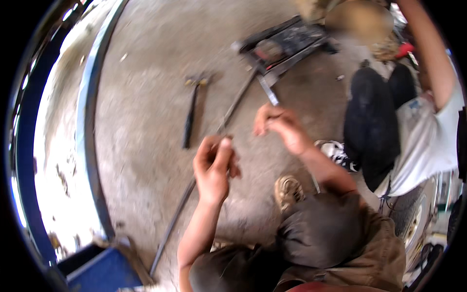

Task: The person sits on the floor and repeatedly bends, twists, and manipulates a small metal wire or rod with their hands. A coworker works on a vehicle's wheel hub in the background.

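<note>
My left hand (pixel 213 168) is raised above the concrete floor with its fingers curled and thumb against them. Motion blur hides what they hold, if anything. To its right, my right hand (pixel 287 127) is bent at the wrist with fingers folded together; its grip cannot be made out either. Under my left hand a long thin metal rod (pixel 174 219) runs along the floor toward a low black floor jack (pixel 287 46). A silver bar (pixel 268 90) reaches from the jack to behind my right hand. Left of the rod lies a hammer (pixel 191 109) with a dark handle.
Close on the right, another person in dark trousers (pixel 372 126) and a white top crouches, one arm raised. A wheel (pixel 417 219) stands below them. A blue bin (pixel 104 270) sits at the lower left, near a blue metal edge (pixel 90 121). My shoe (pixel 289 191) is between my hands and knees.
</note>
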The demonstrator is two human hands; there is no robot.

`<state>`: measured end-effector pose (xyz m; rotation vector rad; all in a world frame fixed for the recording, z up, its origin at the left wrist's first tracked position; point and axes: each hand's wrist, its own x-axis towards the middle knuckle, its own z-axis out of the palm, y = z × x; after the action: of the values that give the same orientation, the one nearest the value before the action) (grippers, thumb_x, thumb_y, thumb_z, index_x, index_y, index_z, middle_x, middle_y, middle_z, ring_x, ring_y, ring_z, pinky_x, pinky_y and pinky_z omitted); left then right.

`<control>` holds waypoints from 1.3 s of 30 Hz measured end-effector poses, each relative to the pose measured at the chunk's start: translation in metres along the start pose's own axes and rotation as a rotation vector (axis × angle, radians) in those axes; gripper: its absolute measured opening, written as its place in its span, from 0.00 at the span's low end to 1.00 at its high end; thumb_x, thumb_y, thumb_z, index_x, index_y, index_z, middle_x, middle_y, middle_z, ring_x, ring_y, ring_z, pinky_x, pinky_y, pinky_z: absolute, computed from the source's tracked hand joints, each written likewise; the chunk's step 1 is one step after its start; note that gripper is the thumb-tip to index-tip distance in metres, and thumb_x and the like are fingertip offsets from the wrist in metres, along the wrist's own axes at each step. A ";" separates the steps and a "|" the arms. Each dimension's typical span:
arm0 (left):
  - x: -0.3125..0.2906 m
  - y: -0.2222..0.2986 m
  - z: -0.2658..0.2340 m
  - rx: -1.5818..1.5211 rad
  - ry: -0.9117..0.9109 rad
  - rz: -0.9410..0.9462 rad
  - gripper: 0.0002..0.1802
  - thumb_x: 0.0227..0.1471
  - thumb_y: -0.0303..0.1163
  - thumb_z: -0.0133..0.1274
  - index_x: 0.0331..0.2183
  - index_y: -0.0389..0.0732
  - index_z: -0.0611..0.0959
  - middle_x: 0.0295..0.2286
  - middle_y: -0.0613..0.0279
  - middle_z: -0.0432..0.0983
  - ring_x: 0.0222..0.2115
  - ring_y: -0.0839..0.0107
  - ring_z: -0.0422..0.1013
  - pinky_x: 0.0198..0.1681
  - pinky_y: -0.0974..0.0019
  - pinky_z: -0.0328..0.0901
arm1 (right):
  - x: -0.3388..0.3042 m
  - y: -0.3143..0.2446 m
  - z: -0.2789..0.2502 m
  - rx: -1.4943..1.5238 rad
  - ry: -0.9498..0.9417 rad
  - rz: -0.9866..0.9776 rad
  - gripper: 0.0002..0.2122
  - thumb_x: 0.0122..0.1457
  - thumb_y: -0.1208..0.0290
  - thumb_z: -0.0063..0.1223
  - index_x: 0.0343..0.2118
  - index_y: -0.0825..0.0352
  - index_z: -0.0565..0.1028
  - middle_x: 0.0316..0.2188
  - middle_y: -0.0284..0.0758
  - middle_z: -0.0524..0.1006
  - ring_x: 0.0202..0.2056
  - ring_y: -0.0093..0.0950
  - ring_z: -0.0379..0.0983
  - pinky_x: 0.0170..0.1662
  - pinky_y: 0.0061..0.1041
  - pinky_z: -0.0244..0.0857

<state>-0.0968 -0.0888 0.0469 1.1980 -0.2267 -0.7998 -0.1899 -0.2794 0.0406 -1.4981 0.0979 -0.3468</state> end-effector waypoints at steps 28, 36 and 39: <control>-0.006 -0.030 -0.006 0.353 0.043 0.308 0.07 0.57 0.28 0.56 0.35 0.34 0.78 0.22 0.64 0.77 0.15 0.85 0.65 0.16 0.79 0.57 | 0.005 -0.008 0.053 -0.388 0.172 -0.070 0.06 0.63 0.78 0.48 0.37 0.71 0.77 0.28 0.29 0.77 0.29 0.15 0.72 0.33 0.17 0.66; -0.003 -0.032 -0.004 0.468 0.031 0.341 0.07 0.58 0.25 0.54 0.31 0.30 0.74 0.24 0.59 0.77 0.16 0.79 0.72 0.17 0.75 0.64 | 0.005 -0.002 0.055 -0.525 0.203 -0.177 0.05 0.61 0.76 0.51 0.37 0.68 0.76 0.30 0.35 0.78 0.28 0.21 0.75 0.30 0.22 0.67; 0.000 -0.031 0.001 0.509 0.053 0.366 0.06 0.56 0.24 0.55 0.30 0.32 0.76 0.14 0.59 0.74 0.14 0.76 0.73 0.15 0.73 0.63 | 0.006 0.001 0.051 -0.530 0.222 -0.201 0.04 0.60 0.76 0.51 0.36 0.68 0.76 0.30 0.35 0.78 0.28 0.22 0.74 0.30 0.23 0.67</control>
<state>-0.1113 -0.0935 0.0195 1.5917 -0.6141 -0.3948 -0.1703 -0.2318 0.0440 -1.9945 0.2298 -0.6882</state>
